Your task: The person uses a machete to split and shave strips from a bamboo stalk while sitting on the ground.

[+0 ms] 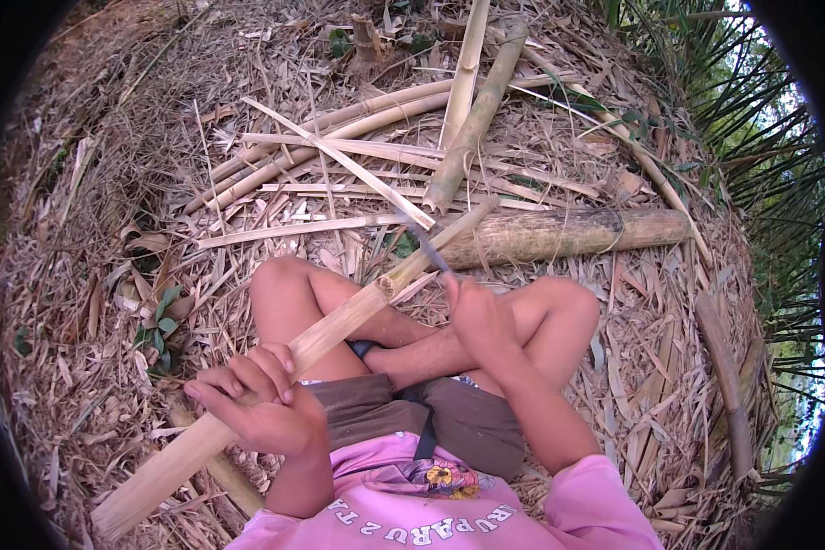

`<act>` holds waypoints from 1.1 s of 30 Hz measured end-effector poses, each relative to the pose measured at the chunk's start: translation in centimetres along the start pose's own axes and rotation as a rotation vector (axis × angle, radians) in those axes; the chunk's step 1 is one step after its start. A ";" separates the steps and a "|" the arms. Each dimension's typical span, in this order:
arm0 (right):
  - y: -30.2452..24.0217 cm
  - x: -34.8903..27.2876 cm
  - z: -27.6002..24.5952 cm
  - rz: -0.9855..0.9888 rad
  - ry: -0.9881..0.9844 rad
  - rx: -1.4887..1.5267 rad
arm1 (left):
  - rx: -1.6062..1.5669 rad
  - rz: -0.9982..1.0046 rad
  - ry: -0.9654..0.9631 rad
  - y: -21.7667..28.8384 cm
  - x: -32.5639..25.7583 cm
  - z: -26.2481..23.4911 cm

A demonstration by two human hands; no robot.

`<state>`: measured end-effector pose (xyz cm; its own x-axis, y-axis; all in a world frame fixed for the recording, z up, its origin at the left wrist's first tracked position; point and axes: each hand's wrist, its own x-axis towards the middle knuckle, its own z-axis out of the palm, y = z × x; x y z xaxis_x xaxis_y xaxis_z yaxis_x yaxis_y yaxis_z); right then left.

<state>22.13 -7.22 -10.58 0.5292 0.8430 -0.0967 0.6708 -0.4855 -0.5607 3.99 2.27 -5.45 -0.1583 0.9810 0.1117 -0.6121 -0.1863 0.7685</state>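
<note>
A long split length of bamboo (pixel 335 332) slants across my lap, from the lower left up to a thicker pole, with a node near its middle. My left hand (pixel 261 399) is wrapped round its lower part. In front of my right knee, my right hand (pixel 481 316) is closed round a knife (pixel 430 247); its handle is hidden in the fist. The dark blade points up and left and crosses the bamboo just beyond the node. Whether the edge touches the wood is hard to see. My legs are crossed beneath the bamboo.
A thick bamboo pole (pixel 568 236) lies across the ground beyond my knees. A greenish pole (pixel 478 119) and several split strips (pixel 339 160) are piled past it. Dry shavings and leaves cover the ground. A small leafy plant (pixel 160 328) grows at left.
</note>
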 end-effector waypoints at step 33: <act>-2.7 0.0 3.7 0.293 0.262 1.202 | 1.228 0.254 -1.003 4.5 -1.8 -5.3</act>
<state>18.42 -5.04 -12.16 0.7567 0.6020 -0.2550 -0.3100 -0.0130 -0.9506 -2.60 -0.62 -5.58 0.6959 0.6622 0.2779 0.3903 -0.6736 0.6277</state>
